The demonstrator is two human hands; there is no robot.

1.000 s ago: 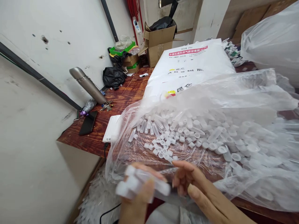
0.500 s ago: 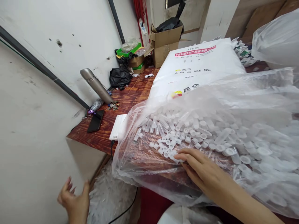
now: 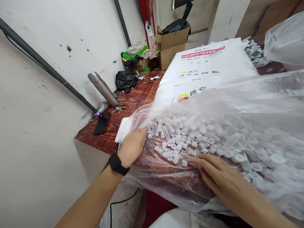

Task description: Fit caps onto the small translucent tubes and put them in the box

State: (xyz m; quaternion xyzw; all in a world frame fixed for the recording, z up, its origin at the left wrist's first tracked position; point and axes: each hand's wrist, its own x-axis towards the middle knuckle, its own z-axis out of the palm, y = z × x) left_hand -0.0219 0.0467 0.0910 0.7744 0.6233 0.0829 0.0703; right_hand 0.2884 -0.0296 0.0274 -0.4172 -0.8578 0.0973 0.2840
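Note:
My left hand [image 3: 133, 146], with a black watch on the wrist, reaches over the near left side of a clear plastic bag [image 3: 163, 182]. Its fingers are curled together beside the translucent plastic tubes [image 3: 162, 130]; what they pinch is hidden. My right hand [image 3: 217, 172] lies low over the bag with fingers stretched forward. Its index fingertip is at a single small white cap [image 3: 184, 163], seemingly touching it. Left of that cap is a cluster of small ring-shaped caps [image 3: 173, 152]. A large heap of tubes and caps [image 3: 237, 142] spreads to the right.
A white sack [image 3: 204, 63] lies behind the bag. On the wooden table [image 3: 140, 91] are a phone [image 3: 102, 123], keys [image 3: 118, 108], a metal flask [image 3: 103, 88] and a white box-like device [image 3: 121, 129]. A cardboard box [image 3: 173, 44] stands at the back; a black cable [image 3: 124, 199] hangs below.
My left hand has risen from beside the table to the tubes, its spread fingers now closed. My right hand has shifted slightly right, with one cap apart from the cluster at its fingertip.

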